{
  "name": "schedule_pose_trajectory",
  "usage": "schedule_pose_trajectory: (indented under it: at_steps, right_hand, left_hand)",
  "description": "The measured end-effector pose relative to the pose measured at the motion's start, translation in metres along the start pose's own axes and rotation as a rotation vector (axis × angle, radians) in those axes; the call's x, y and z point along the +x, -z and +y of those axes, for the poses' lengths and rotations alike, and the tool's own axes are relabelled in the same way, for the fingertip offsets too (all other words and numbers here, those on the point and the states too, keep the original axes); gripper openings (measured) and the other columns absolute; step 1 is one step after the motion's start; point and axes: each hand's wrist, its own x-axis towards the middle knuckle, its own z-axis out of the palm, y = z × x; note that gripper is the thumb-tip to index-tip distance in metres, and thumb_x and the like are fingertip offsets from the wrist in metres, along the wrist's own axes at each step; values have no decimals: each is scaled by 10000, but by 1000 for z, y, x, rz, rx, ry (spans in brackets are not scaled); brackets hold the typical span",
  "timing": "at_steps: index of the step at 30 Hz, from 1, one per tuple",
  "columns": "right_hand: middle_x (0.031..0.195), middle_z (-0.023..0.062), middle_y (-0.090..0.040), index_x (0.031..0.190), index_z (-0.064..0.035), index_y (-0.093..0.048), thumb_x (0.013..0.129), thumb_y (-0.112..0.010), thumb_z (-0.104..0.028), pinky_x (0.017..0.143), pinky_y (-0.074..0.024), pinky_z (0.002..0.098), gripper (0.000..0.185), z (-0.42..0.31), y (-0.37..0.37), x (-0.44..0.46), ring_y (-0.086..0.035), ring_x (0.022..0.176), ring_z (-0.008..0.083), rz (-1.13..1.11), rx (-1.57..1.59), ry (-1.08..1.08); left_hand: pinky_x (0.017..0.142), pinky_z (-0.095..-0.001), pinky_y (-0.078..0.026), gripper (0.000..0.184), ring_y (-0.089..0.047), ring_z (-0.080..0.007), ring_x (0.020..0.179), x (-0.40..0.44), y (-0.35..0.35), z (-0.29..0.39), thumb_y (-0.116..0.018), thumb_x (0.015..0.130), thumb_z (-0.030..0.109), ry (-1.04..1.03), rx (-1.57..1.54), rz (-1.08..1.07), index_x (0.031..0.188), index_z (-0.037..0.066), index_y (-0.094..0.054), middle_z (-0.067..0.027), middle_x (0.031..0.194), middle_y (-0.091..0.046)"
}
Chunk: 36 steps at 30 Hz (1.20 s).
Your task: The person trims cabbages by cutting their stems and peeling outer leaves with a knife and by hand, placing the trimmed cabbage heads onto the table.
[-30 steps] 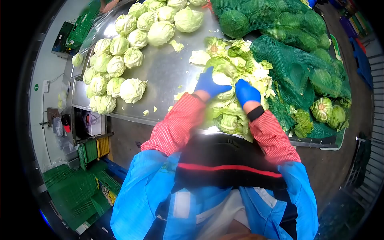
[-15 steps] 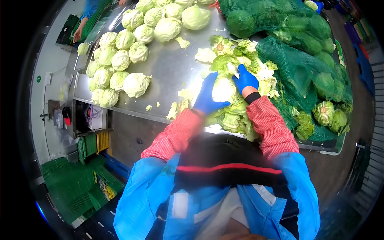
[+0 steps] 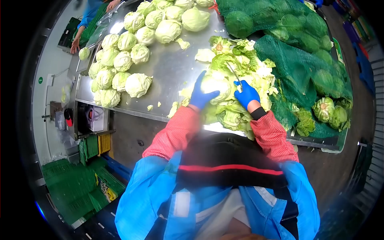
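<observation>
My left hand (image 3: 202, 94), in a blue glove, cups the near left side of a pale green cabbage (image 3: 216, 86), thumb and fingers spread around it. On the cabbage's right, my gloved right hand (image 3: 248, 96) is closed around a small knife (image 3: 233, 72), its thin blade pointing away from me and to the left. Loose trimmed cabbage leaves (image 3: 262, 78) lie heaped behind and to the right of the cabbage. Another leafy cabbage (image 3: 231, 119) sits close to the table's front edge, below my right hand.
Several trimmed cabbages (image 3: 138, 85) are piled on the left of the metal table (image 3: 168, 62). Green mesh sacks (image 3: 294, 66) of cabbages fill the right side. Untrimmed cabbages (image 3: 323, 109) lie at a sack's mouth. A co-worker's hand (image 3: 75, 45) shows at the upper left.
My right hand has drawn back toward me, and the knife blade now shows clearly. My left hand has shifted slightly left, still at the cabbage. The co-worker's arm at upper left moved slightly.
</observation>
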Motion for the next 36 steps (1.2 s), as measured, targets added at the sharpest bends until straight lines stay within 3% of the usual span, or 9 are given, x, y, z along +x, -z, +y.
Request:
schedule_pose_trajectory:
  at_steps: [6, 9, 11, 13, 21, 26, 32, 34, 36]
  right_hand:
    - [921, 170, -654, 1099, -171, -576, 788, -569, -215, 739, -492, 430, 314, 7, 11, -5, -621, 847, 366, 159, 5, 83]
    - [925, 178, -652, 1162, -169, -563, 802, -625, -296, 741, -494, 418, 387, 8, 15, -2, -625, 852, 364, 193, 6, 125]
    - [926, 181, -652, 1223, -160, -542, 802, -656, -373, 745, -495, 412, 485, -9, 30, -6, -632, 853, 356, 206, 54, 149]
    - [957, 177, -656, 1334, -114, -456, 790, -666, -490, 750, -491, 377, 694, -41, 52, -18, -639, 820, 301, 179, 226, 160]
    - [1156, 177, -618, 1383, -132, -427, 764, -713, -434, 830, -475, 336, 746, -65, 42, -35, -623, 973, 251, 68, 329, 253]
    - [1026, 103, -666, 1205, -117, -582, 825, -642, -134, 738, -487, 281, 385, -41, 36, -37, -615, 788, 139, 211, 545, 452]
    - [922, 179, -676, 1149, -97, -609, 816, -654, -271, 758, -503, 349, 379, 25, 39, 0, -651, 831, 278, 325, 248, 271]
    - [1038, 221, -646, 1159, -86, -603, 811, -600, -460, 854, -477, 430, 511, 4, 56, 2, -615, 972, 380, -27, -160, -252]
    - [1045, 232, -637, 1096, -38, -613, 798, -585, -560, 863, -467, 443, 602, 19, 49, 0, -609, 975, 386, 86, -80, 16]
  left_hand:
    - [965, -543, -431, 678, -418, -333, 1280, -11, 2, 47, -482, 893, 556, 606, -864, 12, 1425, 167, -323, -124, 1418, -398]
    - [1022, -501, -366, 726, -398, -329, 1270, -9, 3, 71, -459, 866, 620, 406, -1068, -93, 1412, 157, -341, -105, 1414, -402]
    - [1026, -545, -335, 751, -365, -329, 1294, -3, 8, 65, -324, 870, 696, 167, -514, -288, 1417, 181, -338, -106, 1414, -398]
    - [1031, -543, -326, 724, -379, -330, 1280, 0, 13, 86, -344, 885, 665, 336, -1229, -410, 1408, 164, -348, -99, 1409, -405]
    - [992, -350, -401, 629, -456, -191, 1179, 10, 11, 81, -705, 794, 103, -211, 45, -50, 1343, 36, -404, -114, 1282, -481]
    - [1070, -406, -342, 571, -418, -260, 1288, -15, 4, 90, -429, 957, 415, 407, -942, -132, 1406, 70, -354, -119, 1424, -408]
    - [1067, -418, -346, 604, -411, -259, 1293, -6, 9, 58, -347, 962, 455, 139, -1366, -609, 1432, 79, -296, -123, 1408, -424]
    - [1071, -466, -330, 638, -378, -283, 1314, 0, 5, 72, -339, 949, 488, -23, -285, -380, 1441, 87, -272, -122, 1422, -399]
    - [1074, -484, -322, 678, -368, -296, 1314, -2, 1, 90, -353, 933, 533, 59, -242, -240, 1443, 95, -262, -127, 1431, -379]
